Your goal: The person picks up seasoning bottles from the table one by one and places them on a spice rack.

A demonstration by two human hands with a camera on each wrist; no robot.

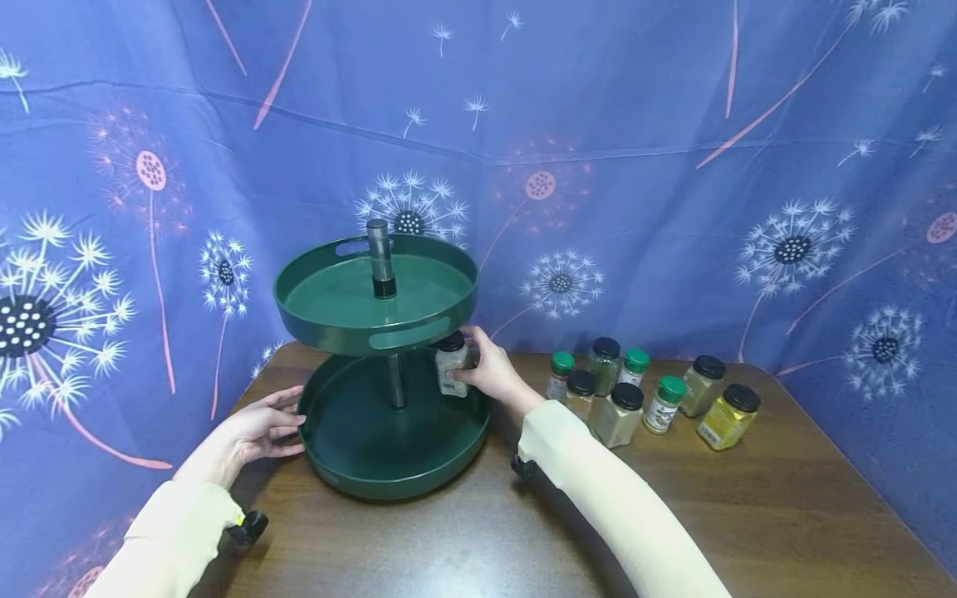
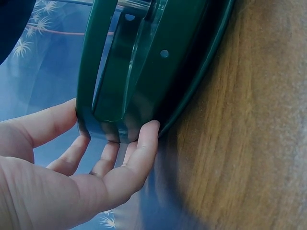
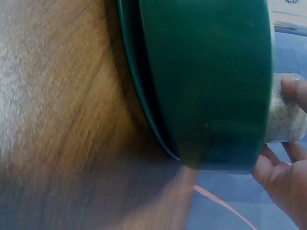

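Note:
In the head view, my right hand point(image 1: 493, 370) grips a clear spice jar point(image 1: 452, 372) with a black lid and pale contents. It holds the jar over the right back part of the lower tier point(image 1: 396, 482) of a green two-tier turntable, just under the upper tier point(image 1: 377, 332). The right wrist view shows the jar point(image 3: 283, 115) sticking out past the tray wall point(image 3: 211, 86), with the thumb against it. My left hand point(image 1: 254, 432) touches the left side of the lower tier; in the left wrist view its fingertips point(image 2: 151, 127) rest against the outer wall.
Several spice jars with green or black lids stand on the wooden table point(image 1: 785, 515) to the right, among them a yellow jar point(image 1: 728, 418) and a green-lidded jar point(image 1: 664, 405). A metal post point(image 1: 381, 257) rises through the upper tier. Behind hangs a blue dandelion-patterned cloth point(image 1: 635, 208).

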